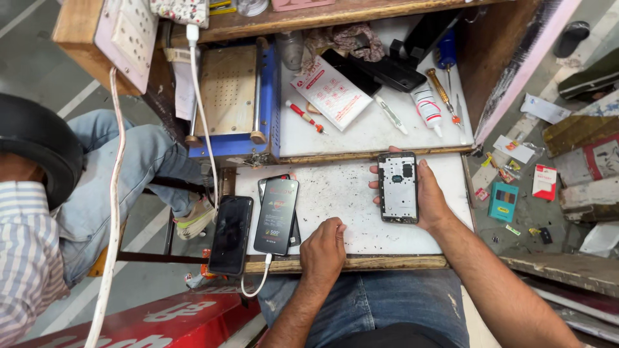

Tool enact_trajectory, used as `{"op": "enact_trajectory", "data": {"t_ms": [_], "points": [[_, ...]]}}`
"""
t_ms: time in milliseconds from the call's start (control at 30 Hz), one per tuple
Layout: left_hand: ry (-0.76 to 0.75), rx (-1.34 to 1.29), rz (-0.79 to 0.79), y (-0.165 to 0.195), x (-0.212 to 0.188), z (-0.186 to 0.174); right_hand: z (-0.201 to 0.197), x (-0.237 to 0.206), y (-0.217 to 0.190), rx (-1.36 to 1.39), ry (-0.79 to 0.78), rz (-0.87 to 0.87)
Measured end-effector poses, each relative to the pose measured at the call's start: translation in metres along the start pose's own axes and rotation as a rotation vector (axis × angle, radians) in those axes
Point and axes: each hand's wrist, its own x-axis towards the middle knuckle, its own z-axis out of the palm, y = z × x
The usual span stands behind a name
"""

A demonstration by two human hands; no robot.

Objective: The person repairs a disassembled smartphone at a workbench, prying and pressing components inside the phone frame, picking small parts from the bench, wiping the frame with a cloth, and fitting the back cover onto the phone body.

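White work board: scuffed white tabletop with dark specks and a worn wooden front edge, seen from above at the person's lap.
Right hand: right hand grasps an opened grey phone body with its back cover off, fingers wrapped behind it, thumb along its right edge.
Phone body position: held flat just above the right part of the white tabletop, inner frame facing up, long side running away from the person.
Left hand: left hand rests knuckles-up near the front edge of the tabletop, fingers curled loosely, holding nothing.
Near left hand: black smartphone with a lit screen lies just beside it, a white charging cable plugged into its near end; it lies on top of another dark phone.
Further left: black smartphone with a dark screen overhangs the board's left edge.
Rear shelf: blue metal heating-plate machine, white flat packet with red print, white glue tube, red-handled screwdriver, amber-handled screwdriver.
Bystander: another person in blue jeans and a striped shirt sits at the left, well apart from the hands.
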Motion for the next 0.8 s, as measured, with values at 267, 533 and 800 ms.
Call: {"op": "enact_trajectory", "data": {"t_ms": [267, 533, 800], "points": [[0.039, -0.068, -0.028, -0.012, -0.002, 0.007, 0.000, 0.002, 0.000, 0.041, -0.018, 0.015], [-0.027, -0.226, -0.156, -0.011, 0.005, -0.002, -0.002, -0.001, 0.007, -0.058, -0.058, 0.094], [-0.063, -0.276, 0.041, 0.013, 0.089, -0.005, 0.000, -0.004, 0.010, -0.034, -0.192, 0.135]]}}
